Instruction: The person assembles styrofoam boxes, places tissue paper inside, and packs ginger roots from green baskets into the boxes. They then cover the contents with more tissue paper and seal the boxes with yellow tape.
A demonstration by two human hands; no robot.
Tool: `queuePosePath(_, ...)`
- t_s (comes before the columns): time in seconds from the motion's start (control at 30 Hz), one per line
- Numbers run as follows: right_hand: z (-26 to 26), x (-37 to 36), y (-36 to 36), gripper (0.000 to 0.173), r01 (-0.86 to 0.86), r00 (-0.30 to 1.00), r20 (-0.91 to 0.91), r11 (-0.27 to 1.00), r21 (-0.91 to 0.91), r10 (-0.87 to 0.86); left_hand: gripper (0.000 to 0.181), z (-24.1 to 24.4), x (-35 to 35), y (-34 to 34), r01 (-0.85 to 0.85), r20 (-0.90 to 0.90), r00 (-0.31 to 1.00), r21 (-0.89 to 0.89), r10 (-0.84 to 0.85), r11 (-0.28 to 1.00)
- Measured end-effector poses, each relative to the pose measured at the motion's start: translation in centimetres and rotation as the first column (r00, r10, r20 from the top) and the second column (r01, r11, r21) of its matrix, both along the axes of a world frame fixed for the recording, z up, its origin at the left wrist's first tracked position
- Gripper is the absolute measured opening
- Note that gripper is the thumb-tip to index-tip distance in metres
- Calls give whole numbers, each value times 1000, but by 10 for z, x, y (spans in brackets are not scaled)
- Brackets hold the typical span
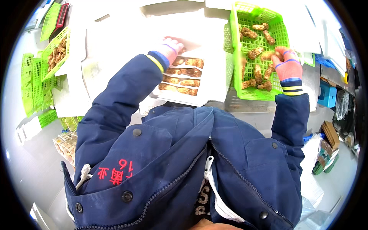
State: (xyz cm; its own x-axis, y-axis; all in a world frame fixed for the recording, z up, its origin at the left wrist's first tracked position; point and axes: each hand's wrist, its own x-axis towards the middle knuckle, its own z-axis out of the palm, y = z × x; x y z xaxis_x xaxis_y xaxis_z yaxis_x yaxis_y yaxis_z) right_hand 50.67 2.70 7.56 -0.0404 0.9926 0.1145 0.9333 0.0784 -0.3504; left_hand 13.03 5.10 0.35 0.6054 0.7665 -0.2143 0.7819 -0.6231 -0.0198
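My left hand (169,48), in a pink knitted glove, rests at the far left end of a white foam box (184,99). A brownish piece shows at its fingertips; whether it is gripped is hard to tell. In the box, brown mushrooms (188,82) lie in rows with white paper strips between them. My right hand (288,63), gloved the same way, reaches into the right side of a green plastic basket (237,73). Its fingers are around a mushroom (278,53), which is partly hidden and slightly blurred. Several loose mushrooms (258,73) lie about the basket floor.
More green baskets (28,83) stand at the left, one heaped with mushrooms (58,53). White sheets (106,37) cover much of the worktable. Beyond its right end are a blue container (327,94) and a clear plastic bag (342,105). Cardboard (330,134) lies lower right.
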Motion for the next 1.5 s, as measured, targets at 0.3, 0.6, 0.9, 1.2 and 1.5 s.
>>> queuePosePath(0.3,-30,-209,13,17,-321,905,310,946,43,293,20,-3,1,5,-9,-10,1000,-18,9,1000)
queuePosePath(0.6,-60,-230,3,17,-390,861,342,920,-29,376,16,-17,-7,6,33,36,999,-25,-32,999)
queuePosePath(0.9,-43,-205,-32,28,-160,972,184,986,52,148,45,15,9,0,48,-243,967,-128,-79,991)
queuePosePath(1.2,-63,32,-29,67,-114,983,124,976,-187,139,49,-6,-2,3,164,30,986,58,-166,985)
queuePosePath(1.5,-56,28,-34,39,54,908,391,884,-464,150,39,-8,10,9,-42,20,999,-141,45,989)
